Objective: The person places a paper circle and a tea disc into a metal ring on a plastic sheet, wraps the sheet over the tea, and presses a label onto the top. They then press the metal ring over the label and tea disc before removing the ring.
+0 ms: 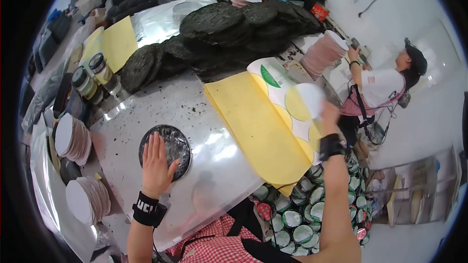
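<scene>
My left hand (155,161) lies flat, fingers stretched out, on a round dark disc (179,147) in shiny clear wrap on the metal table. At the right, my right hand (330,117) is blurred by motion and pinches the edge of a round white label (310,98). That label is over a sheet of round labels (288,109) on yellow backing, one of them with a green patch. Beside it, a stack of yellow sheets (248,126) covers the table's right part.
A heap of dark round discs (219,24) fills the back of the table. Two jars (105,74) stand at the left, near stacks of round paper (87,199). Many wrapped packs (302,234) lie below the right edge. Another person (382,85) works at the right.
</scene>
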Motion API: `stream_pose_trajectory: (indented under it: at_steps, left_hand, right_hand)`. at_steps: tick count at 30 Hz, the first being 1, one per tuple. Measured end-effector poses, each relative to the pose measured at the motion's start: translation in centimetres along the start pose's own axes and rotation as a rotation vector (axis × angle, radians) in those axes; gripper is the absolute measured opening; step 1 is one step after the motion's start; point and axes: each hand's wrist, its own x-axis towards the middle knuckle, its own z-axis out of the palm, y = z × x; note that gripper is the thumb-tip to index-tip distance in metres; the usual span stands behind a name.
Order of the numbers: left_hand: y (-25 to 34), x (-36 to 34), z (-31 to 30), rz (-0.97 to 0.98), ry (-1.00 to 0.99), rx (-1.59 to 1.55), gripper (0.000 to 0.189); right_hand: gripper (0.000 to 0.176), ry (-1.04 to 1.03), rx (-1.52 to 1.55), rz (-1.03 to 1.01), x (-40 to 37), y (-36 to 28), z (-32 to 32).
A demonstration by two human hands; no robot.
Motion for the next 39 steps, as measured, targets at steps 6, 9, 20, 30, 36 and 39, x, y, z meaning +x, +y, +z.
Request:
stream_pose_trajectory:
  at_steps: [6,9,20,30,36,39]
  left_hand:
    - [0.7,-0.1,-1.6,-0.028,0.095,-0.114,0.087]
    - [-0.1,0.1,0.0,-0.03,0.079,-0.054,0.084]
    - [-1.2,-0.5,2.5,0.037,0.065,-0.28,0.056]
    - [-5.7,-3.0,-0.3,-0.201,0.391,-1.041,0.046]
    - [-4.5,-5.0,0.7,-0.541,0.122,-0.601,0.041]
    - [-2.2,-4.5,-0.5,-0.419,0.308,-0.375,0.047]
  right_hand:
    - [0.056,0.434,0.183,0.149,-5.9,-8.3,0.3]
    - [0.053,-0.255,-0.457,-0.751,-15.3,-4.0,16.1]
    - [0.086,-1.198,-0.515,-1.167,-33.4,-20.0,31.6]
    - [0.074,-1.182,-0.322,-1.039,-35.4,-18.6,38.6]
    - [0.071,-1.174,-0.567,-1.213,-37.1,-18.6,38.4]
    - [0.073,-1.168,-0.614,-1.223,-36.7,-18.4,38.9]
